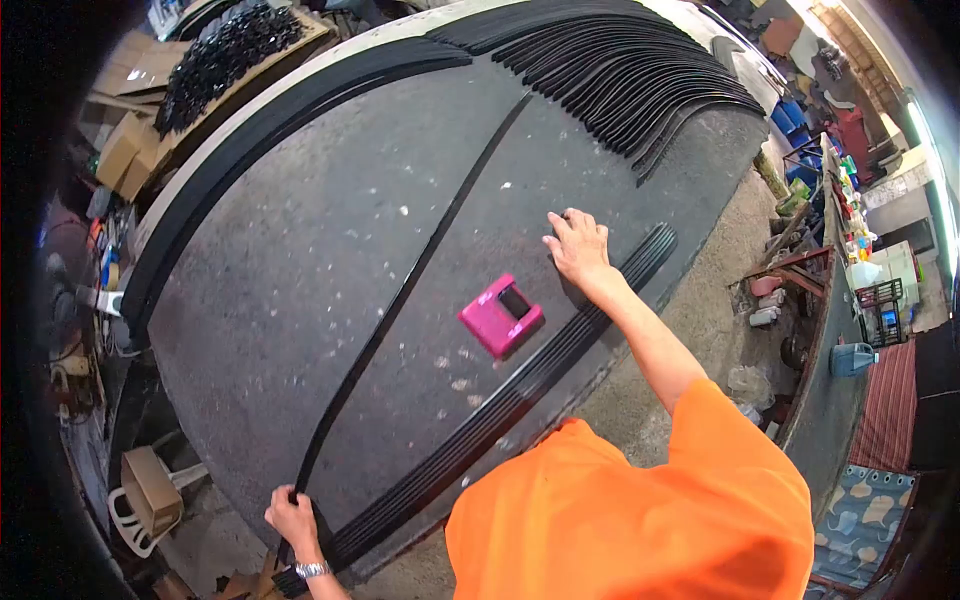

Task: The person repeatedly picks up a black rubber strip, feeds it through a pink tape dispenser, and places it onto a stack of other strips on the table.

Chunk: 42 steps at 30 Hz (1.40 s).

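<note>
Okay, one long black strip (pixel 385 320) runs diagonally across the dark worktop (pixel 290 260), from upper centre to lower left of the frame. Left hand (pixel 292 520), lower left, is closed around it near its lower end; a short bit pokes out below the fist. Right hand (pixel 580 248), right of centre, is loosely open, fingers bent, holding nothing; can't tell if fingertips touch the surface. Strip lies well to the left of that hand in frame, apart from it.

Pink block (pixel 485 325) with dark slot sits between strip and right forearm, near centre. Bundle of ridged black strips (pixel 500 400) lies along the near edge, running under the right forearm; fanned pile of strips (pixel 625 85) at upper right, more curved strips (pixel 240 170) at upper left.

Text: small pale marks on pink block, too small to read. No legible brand or label elsewhere.
</note>
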Tool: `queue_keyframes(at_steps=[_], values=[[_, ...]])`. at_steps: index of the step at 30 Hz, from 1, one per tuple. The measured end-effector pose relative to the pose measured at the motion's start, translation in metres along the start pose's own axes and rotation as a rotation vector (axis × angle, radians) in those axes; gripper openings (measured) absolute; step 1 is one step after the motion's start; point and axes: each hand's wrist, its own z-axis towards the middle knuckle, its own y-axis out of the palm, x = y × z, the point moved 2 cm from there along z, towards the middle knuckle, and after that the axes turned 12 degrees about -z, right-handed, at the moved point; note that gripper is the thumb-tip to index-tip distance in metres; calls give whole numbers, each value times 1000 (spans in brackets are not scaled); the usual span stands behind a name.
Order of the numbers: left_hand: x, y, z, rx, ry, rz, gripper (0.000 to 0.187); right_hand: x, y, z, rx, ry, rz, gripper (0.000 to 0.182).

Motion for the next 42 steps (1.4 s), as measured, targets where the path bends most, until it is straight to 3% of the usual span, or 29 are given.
queue_keyframes(at_steps=[3, 9, 14, 15, 20, 24, 25, 28, 32, 33, 36, 37, 42], values=[[3, -2, 4, -32, -32, 27, 22, 29, 33, -6, -54, -29, -38, 50], [10, -5, 8, -78, -166, 67, 20, 47, 4, 25, -32, -249, 67, 56], [11, -4, 10, -44, -130, 108, 17, 36, 20, 154, 167, -385, 8, 69], [28, -9, 13, -102, -198, 158, 18, 24, 37, 186, 215, -456, -38, 71], [29, -9, 17, -146, -229, 212, 19, -4, 82, 259, 162, -680, -233, 55], [32, -10, 18, -171, -287, 193, 20, -9, 90, 289, -60, -734, -484, 41], [31, -11, 18, -169, -283, 187, 20, -6, 96, 293, 51, -732, -399, 45], [31, -11, 18, -193, -295, 191, 21, -1, 106, 300, 56, -713, -364, 40], [27, -22, 15, -110, -166, 234, 23, 11, 87, 295, 113, -717, -295, 40], [27, -29, 14, -82, -136, 256, 24, 21, 81, 294, 201, -728, -136, 51], [31, -62, 9, 155, 11, 382, 25, 41, 32, 281, 290, -688, -100, 66], [45, -79, 9, 218, 1, 426, 26, 40, -2, 269, 86, -573, -159, 72], [44, -136, -12, 522, 28, 556, 32, 93, -25, 230, 319, -277, -309, 64]])
